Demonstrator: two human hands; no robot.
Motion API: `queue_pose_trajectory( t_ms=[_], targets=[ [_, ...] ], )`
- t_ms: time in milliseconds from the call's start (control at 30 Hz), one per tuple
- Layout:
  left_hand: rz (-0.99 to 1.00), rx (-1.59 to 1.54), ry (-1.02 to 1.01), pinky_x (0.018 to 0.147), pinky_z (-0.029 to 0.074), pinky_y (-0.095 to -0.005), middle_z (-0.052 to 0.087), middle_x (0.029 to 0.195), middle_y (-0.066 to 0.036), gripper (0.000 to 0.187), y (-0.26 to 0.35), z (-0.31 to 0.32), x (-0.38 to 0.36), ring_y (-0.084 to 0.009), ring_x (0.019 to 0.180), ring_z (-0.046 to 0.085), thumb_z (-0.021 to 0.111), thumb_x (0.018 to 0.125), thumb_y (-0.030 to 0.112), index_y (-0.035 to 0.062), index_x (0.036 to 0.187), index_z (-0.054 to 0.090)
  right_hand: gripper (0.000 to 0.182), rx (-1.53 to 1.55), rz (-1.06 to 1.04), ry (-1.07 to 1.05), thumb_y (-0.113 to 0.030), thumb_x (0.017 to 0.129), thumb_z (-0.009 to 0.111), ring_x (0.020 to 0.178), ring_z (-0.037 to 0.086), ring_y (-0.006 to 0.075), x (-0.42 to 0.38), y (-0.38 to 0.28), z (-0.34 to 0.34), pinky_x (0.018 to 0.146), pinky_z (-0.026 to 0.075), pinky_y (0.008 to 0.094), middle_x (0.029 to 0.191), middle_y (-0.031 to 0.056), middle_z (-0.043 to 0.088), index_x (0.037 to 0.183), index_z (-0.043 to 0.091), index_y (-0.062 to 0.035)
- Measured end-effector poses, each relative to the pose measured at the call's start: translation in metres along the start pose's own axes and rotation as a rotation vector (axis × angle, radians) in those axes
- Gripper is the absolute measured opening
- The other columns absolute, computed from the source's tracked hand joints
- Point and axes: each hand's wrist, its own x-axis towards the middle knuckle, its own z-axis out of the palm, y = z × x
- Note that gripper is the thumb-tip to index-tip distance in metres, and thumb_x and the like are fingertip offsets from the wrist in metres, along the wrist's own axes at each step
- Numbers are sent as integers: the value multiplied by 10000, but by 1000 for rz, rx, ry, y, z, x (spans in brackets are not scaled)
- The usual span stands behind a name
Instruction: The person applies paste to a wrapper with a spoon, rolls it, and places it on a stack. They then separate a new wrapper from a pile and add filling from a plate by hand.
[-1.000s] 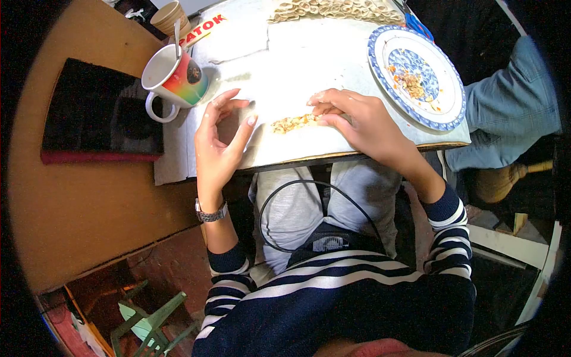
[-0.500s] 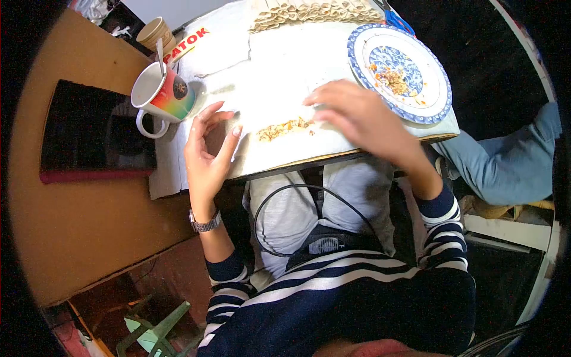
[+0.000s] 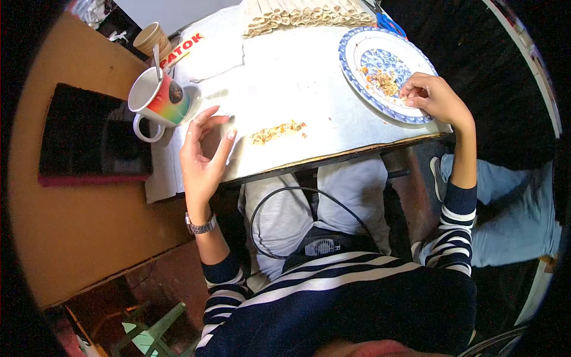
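Your left hand point(image 3: 203, 152) is curved open near the front edge of the white-covered surface point(image 3: 297, 77), thumb and fingers well apart with nothing between them. Your right hand point(image 3: 408, 99) is over the round white plate with the blue patterned rim point(image 3: 355, 52), its fingers drawn into a narrow pinch beside the small heap of crumbly orange-and-tan filling point(image 3: 385, 83). You cannot tell from here whether the fingertips meet or have any of it between them.

The relation that counts is how the narrow strip of the same crumbly filling point(image 3: 278, 132) lies between your hands. It is on the surface close to the front edge, its long axis running side to side, roughly parallel to that edge, with the right end slightly farther from you. Your left hand is the nearer one: its thumb tip is just beside the strip's left end, without touching it. Your right hand is well apart, off to the right and farther from you; from it, the strip lies leftward and back toward your body.
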Motion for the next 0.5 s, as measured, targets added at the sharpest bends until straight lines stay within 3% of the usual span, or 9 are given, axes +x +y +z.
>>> queue_pose_trajectory(
  t_ms=[67, 200, 300, 333, 433, 500],
  targets=[
    [3, 3, 0, 1006, 432, -335, 686, 1090, -91, 453, 0, -1, 0, -176, 1060, 609, 716, 852, 73, 16, 1278, 572, 158, -81, 19, 67, -22, 788, 712, 763, 629, 172, 1, -11, 5, 735, 507, 300, 832, 115, 671, 937, 690, 28],
    [-4, 9, -32, 1022, 424, -327, 658, 1132, -99, 451, 2, -2, 0, -175, 1102, 593, 682, 872, 23, 5, 1302, 545, 173, -169, -10, 124, -61, 826, 694, 784, 639, 221, -2, -11, 13, 756, 512, 333, 876, 135, 678, 976, 676, 23],
    [-11, 1, -49, 1032, 419, -320, 641, 1140, -97, 444, 2, -2, 0, -170, 1114, 586, 665, 886, 5, -3, 1310, 534, 177, -72, 18, 184, -54, 852, 670, 780, 632, 198, -7, -17, 15, 749, 512, 318, 844, 133, 660, 1010, 652, 23],
    [-12, 1, -47, 1032, 419, -320, 640, 1139, -96, 443, 3, -2, 0, -170, 1112, 587, 665, 887, 6, -3, 1310, 534, 174, -70, 57, 188, -53, 881, 650, 785, 618, 157, -9, -19, 11, 739, 514, 288, 868, 107, 660, 1035, 629, 25],
    [-13, 0, -44, 1031, 419, -320, 639, 1137, -94, 439, 1, -3, 0, -168, 1103, 590, 667, 886, 7, -3, 1306, 537, 186, 161, 18, 373, -62, 896, 651, 797, 599, 120, -13, -20, 12, 738, 513, 258, 926, 76, 658, 1058, 620, 23],
    [-9, -12, -44, 1031, 420, -320, 641, 1136, -93, 436, 1, -2, 0, -166, 1102, 590, 667, 887, 7, -2, 1303, 539, 228, 239, -124, 362, -63, 900, 663, 863, 632, 124, -14, -41, 17, 770, 532, 260, 987, 68, 663, 1105, 594, 11]
  ],
)
